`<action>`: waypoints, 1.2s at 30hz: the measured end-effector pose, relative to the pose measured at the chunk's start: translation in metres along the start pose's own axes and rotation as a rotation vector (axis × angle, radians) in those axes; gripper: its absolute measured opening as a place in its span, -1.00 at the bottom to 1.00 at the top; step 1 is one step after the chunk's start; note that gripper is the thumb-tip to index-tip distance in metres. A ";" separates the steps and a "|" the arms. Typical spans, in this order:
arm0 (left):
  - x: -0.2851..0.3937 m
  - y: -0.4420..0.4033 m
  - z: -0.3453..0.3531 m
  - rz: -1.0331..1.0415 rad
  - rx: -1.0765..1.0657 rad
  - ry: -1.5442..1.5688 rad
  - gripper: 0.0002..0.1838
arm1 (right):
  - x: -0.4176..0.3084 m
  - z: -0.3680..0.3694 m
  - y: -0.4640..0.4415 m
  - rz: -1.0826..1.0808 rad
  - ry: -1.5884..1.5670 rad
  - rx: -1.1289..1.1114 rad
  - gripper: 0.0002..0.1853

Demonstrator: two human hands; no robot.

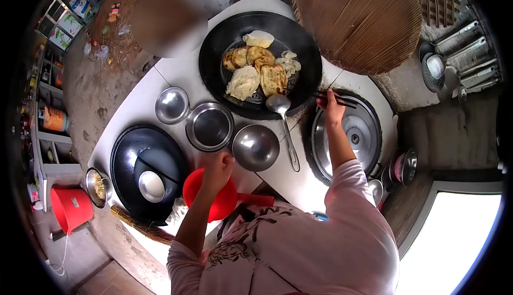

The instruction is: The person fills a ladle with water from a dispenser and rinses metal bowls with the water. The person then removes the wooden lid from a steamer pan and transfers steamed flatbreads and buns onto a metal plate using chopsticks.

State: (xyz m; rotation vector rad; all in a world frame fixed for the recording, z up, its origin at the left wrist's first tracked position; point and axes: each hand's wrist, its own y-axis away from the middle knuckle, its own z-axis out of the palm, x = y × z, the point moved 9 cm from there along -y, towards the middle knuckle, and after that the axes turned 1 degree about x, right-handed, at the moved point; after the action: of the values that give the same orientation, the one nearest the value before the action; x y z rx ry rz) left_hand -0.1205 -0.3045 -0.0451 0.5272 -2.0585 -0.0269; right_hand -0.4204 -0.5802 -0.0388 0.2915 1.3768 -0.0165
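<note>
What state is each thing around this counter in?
Black pan: uncovered
Food pieces: some browned, some pale
Steel ladle: resting
Metal lid: knob up
Steel bowls: uncovered
Black wok: holding pale bowl
Red dipper: partly hidden
Right hand: gripping chopsticks
Left hand: curled, grip unclear

Red bucket (72, 208) near shelves (60, 168) at left; utensils (466, 50), bright opening (451, 233) at right.

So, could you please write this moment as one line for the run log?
right hand: holding dark chopsticks over edge of wok | wok: browned and pale food pieces | left hand: near steel bowl, grip unclear
</note>
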 end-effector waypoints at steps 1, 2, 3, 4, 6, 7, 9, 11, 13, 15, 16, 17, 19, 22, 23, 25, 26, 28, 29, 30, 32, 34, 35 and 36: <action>-0.002 -0.004 0.002 -0.006 0.005 0.007 -0.77 | 0.010 0.001 -0.015 0.018 -0.003 0.005 -0.76; 0.002 -0.008 0.005 0.061 0.004 -0.065 -0.77 | 0.020 0.002 -0.030 0.036 -0.007 0.010 -0.76; 0.006 -0.011 0.009 0.127 0.002 -0.139 -0.77 | 0.026 0.003 -0.043 0.052 0.020 0.035 -0.78; -0.001 -0.014 0.014 0.122 0.005 -0.133 -0.77 | 0.031 0.007 -0.056 0.052 0.027 0.030 -0.78; -0.009 -0.022 0.028 0.115 -0.016 -0.312 -0.74 | 0.042 0.010 -0.080 0.097 0.016 0.059 -0.80; -0.008 -0.025 0.032 0.110 -0.014 -0.307 -0.74 | 0.045 0.012 -0.090 0.111 0.032 0.067 -0.80; -0.017 -0.029 0.038 -0.043 -0.046 -0.320 -0.67 | 0.051 0.018 -0.109 0.127 0.000 0.039 -0.79; -0.021 -0.031 0.044 -0.070 -0.021 -0.327 -0.64 | 0.057 0.023 -0.126 0.142 -0.034 0.007 -0.78; -0.026 -0.033 0.047 -0.101 0.004 -0.336 -0.61 | 0.063 0.030 -0.138 0.177 -0.025 -0.047 -0.77; -0.038 -0.033 0.051 -0.192 -0.051 -0.357 -0.56 | 0.071 0.032 -0.148 0.207 0.008 -0.063 -0.76; -0.038 -0.034 0.052 -0.197 -0.049 -0.357 -0.56 | 0.076 0.032 -0.151 0.233 0.034 -0.074 -0.74; -0.039 -0.035 0.052 -0.206 -0.055 -0.369 -0.56 | 0.080 0.034 -0.155 0.236 0.034 -0.078 -0.74; -0.040 -0.036 0.052 -0.219 -0.059 -0.381 -0.56 | 0.090 0.034 -0.161 0.285 0.013 -0.081 -0.74; -0.039 -0.037 0.052 -0.213 -0.053 -0.381 -0.57 | 0.105 0.032 -0.169 0.371 -0.028 -0.071 -0.71; -0.038 -0.038 0.051 -0.206 -0.031 -0.374 -0.61 | 0.106 0.029 -0.172 0.375 -0.030 -0.073 -0.71; -0.036 -0.040 0.048 -0.201 -0.006 -0.370 -0.64 | 0.112 0.026 -0.176 0.456 -0.039 -0.065 -0.71; -0.038 -0.040 0.049 -0.223 -0.028 -0.378 -0.64 | 0.114 0.027 -0.177 0.459 -0.041 -0.067 -0.71; -0.040 -0.040 0.051 -0.246 -0.050 -0.387 -0.64 | 0.113 0.032 -0.178 0.440 -0.017 -0.086 -0.71; -0.038 -0.041 0.051 -0.200 -0.027 -0.389 -0.63 | 0.113 0.035 -0.177 0.442 -0.018 -0.087 -0.71; -0.033 -0.041 0.050 -0.155 -0.004 -0.390 -0.61 | 0.114 0.039 -0.176 0.438 -0.002 -0.112 -0.70; -0.030 -0.041 0.051 -0.149 -0.007 -0.391 -0.61 | 0.116 0.040 -0.176 0.437 0.015 -0.138 -0.69; -0.028 -0.043 0.052 -0.142 -0.006 -0.393 -0.62 | 0.120 0.034 -0.178 0.484 -0.022 -0.093 -0.68; -0.028 -0.044 0.053 -0.131 -0.012 -0.394 -0.62 | 0.121 0.035 -0.179 0.486 -0.023 -0.097 -0.68; -0.026 -0.045 0.054 -0.120 -0.017 -0.395 -0.62 | 0.121 0.036 -0.178 0.486 -0.014 -0.100 -0.67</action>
State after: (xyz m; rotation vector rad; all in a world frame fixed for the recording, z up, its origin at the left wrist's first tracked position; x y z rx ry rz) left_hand -0.1377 -0.3457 -0.1049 0.6767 -2.4038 -0.2367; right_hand -0.3944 -0.7405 -0.1846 0.5334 1.2594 0.4506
